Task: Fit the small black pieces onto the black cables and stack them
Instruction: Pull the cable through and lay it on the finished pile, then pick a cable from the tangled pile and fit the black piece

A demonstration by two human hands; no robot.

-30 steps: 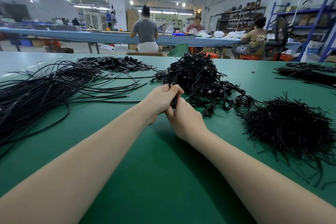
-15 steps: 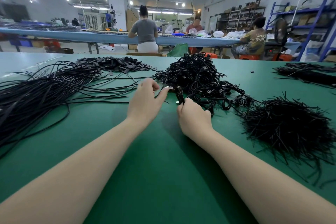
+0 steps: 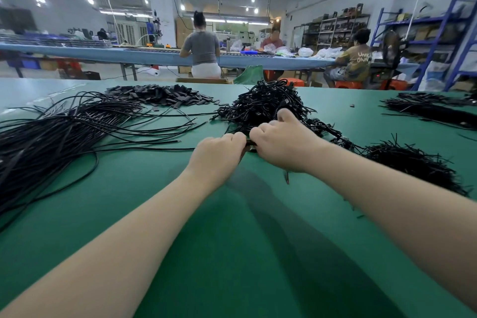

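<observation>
My left hand (image 3: 219,155) and my right hand (image 3: 284,142) meet knuckle to knuckle on the green table (image 3: 232,253), both with fingers curled. Between them they grip a black cable (image 3: 249,146), mostly hidden by the fingers. A short black end (image 3: 287,178) pokes out under my right hand. Just behind the hands is a tangled stack of coiled black cables (image 3: 268,104). Long loose black cables (image 3: 56,137) spread over the left side. A flat heap of small black pieces (image 3: 160,94) lies at the back left.
A bushy pile of thin black strands (image 3: 413,166) sits right of my right forearm, and another dark bundle (image 3: 433,111) lies at the far right. Behind the table, three people sit at a long blue bench (image 3: 103,50). Blue shelving (image 3: 438,33) stands at the right.
My left hand, open half a second ago, has curled and closed in against my right hand. My right hand has moved left in front of the coiled stack, and both now hold the cable low over the table.
</observation>
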